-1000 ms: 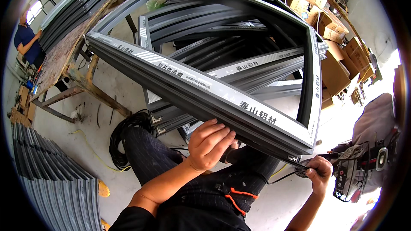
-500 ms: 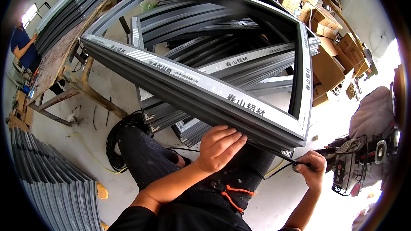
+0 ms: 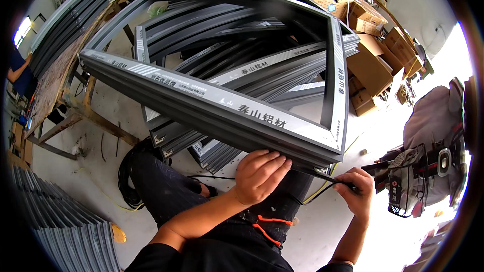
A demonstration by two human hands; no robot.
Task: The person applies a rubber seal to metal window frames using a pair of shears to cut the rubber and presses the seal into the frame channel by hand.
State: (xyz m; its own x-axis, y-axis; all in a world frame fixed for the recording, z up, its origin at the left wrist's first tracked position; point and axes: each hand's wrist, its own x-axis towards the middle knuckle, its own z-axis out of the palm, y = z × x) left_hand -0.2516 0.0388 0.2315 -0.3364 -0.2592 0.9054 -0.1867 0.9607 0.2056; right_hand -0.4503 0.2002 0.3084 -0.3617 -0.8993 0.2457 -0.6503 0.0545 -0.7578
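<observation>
Left hand (image 3: 256,179) shifted toward frame's (image 3: 201,88) corner, fingers (image 3: 267,157) half-curled on edge, grip unclear, right hand (image 3: 357,191) pinching strip (image 3: 327,177)

We have 1 large frame (image 3: 212,93) across the centre and upper centre, its near rail sloping down to the right. Through its opening and below that rail, more frames (image 3: 272,65) lie stacked at angles. Our left hand (image 3: 262,179) is at the rail's lower edge, lower centre; our right hand (image 3: 358,189) is right of it, beyond the near right corner, with a strip (image 3: 327,176) running between. Stacked profiles (image 3: 73,236) fill the lower left. At upper left, a bench (image 3: 60,78) bears others, with 1 person (image 3: 17,68) to its left. Boxes (image 3: 370,65) pile at upper right, above a vehicle (image 3: 433,121) at the right.
</observation>
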